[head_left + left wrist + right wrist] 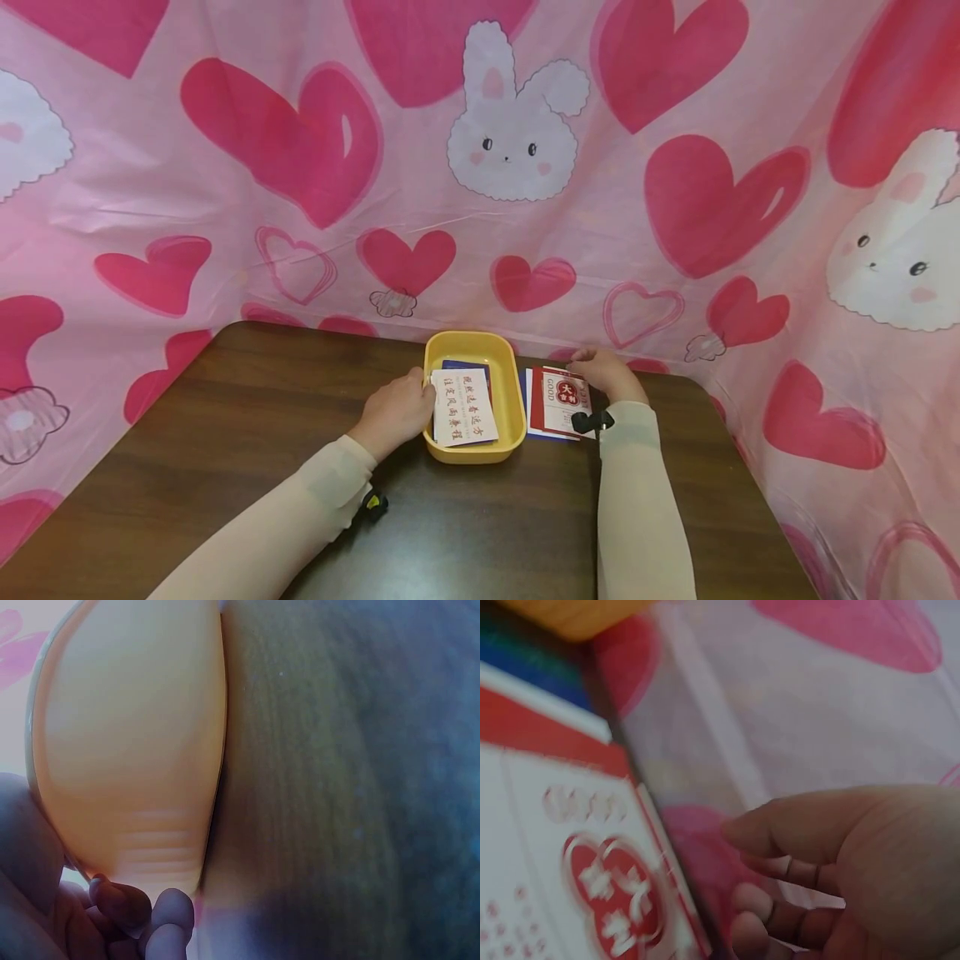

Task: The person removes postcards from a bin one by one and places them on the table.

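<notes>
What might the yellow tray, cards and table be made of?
Yellow tray: probably smooth plastic, given its moulded rounded corners and soft sheen.
Cards: likely printed paper or cardstock, thin and flat.
Table: wood or wood-look laminate, slightly shiny; grain streaks show.

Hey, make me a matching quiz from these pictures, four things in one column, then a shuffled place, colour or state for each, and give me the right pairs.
1. Yellow tub
2. Tabletop
3. Left hand
4. Right hand

A. Dark brown
B. Beside the red-and-white card
C. Has cards lying inside
D. At the tub's left side

Pairs: 1-C, 2-A, 3-D, 4-B
</notes>
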Motion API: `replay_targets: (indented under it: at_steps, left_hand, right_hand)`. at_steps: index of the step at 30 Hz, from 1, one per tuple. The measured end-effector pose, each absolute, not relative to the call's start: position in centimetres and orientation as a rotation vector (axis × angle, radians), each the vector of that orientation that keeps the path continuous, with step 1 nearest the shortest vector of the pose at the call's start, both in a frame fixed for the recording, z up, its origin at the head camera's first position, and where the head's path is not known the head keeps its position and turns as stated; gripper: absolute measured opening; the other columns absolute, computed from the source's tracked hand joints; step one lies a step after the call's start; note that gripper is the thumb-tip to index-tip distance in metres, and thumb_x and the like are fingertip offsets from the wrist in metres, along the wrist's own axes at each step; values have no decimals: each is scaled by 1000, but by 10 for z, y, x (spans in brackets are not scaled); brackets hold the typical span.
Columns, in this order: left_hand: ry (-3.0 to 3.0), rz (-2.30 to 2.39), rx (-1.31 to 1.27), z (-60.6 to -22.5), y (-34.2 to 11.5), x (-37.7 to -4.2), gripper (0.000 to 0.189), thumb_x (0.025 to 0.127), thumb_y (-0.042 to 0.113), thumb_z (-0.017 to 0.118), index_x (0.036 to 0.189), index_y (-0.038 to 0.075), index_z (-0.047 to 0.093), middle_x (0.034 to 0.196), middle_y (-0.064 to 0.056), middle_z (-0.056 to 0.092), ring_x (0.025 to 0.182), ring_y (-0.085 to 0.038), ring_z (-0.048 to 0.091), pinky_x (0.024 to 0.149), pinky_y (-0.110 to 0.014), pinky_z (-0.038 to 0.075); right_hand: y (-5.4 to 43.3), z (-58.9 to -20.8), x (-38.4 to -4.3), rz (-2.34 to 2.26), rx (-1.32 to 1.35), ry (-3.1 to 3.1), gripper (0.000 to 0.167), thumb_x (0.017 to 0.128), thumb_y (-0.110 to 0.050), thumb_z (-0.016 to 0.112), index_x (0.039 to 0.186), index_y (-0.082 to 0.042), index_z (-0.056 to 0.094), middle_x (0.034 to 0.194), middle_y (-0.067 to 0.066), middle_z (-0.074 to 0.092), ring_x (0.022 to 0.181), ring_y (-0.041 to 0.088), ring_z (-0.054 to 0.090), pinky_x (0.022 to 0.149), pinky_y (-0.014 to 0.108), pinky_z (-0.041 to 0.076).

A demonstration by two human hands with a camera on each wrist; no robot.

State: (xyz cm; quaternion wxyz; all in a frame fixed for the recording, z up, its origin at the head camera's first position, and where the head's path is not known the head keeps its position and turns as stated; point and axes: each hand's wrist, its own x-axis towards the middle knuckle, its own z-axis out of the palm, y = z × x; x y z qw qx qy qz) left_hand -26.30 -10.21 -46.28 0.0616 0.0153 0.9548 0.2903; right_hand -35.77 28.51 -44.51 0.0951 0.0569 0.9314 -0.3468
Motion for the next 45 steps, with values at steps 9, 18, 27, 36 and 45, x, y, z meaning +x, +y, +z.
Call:
replay_targets:
  at_steps: [9,18,27,36,45]
  left_hand:
    - [2889,866,24,-464,-102,-264,45,118,41,49,142,4,58,105,-10,69,88,-27,65,78,-43,56]
    - [2895,880,28,-461,-102,-262,45,118,40,50,143,4,59,106,-11,70,88,-28,65,81,-45,57]
    - [2902,865,46,-464,-102,-263,46,118,39,49,143,2,58,107,-12,71,88,-28,65,79,-45,55]
    - [2915,841,50,-466,-103,-263,47,118,39,51,144,2,59,109,-14,72,88,-29,66,80,-47,58]
    - [2964,847,100,-463,-104,-263,43,117,35,47,136,0,63,109,-17,75,89,-32,71,80,-54,58]
  right_hand:
    - [257,-412,-349,-1195,-17,2848,37,108,-34,72,133,-6,74,136,20,73,123,37,66,110,55,55]
    - [204,-389,-338,-1217,-211,2834,31,107,-31,75,130,-10,77,110,11,76,101,28,70,93,41,62]
    - [149,-394,-335,-1117,-363,2765,25,107,-30,78,121,-10,77,105,11,76,100,39,78,83,37,62]
    - [112,-394,-338,-843,-301,2775,35,105,-33,79,130,-9,73,101,13,78,83,31,75,76,42,64]
    - [89,-406,-339,-572,-236,2797,33,96,-32,92,104,-9,70,92,12,74,79,35,77,59,37,57]
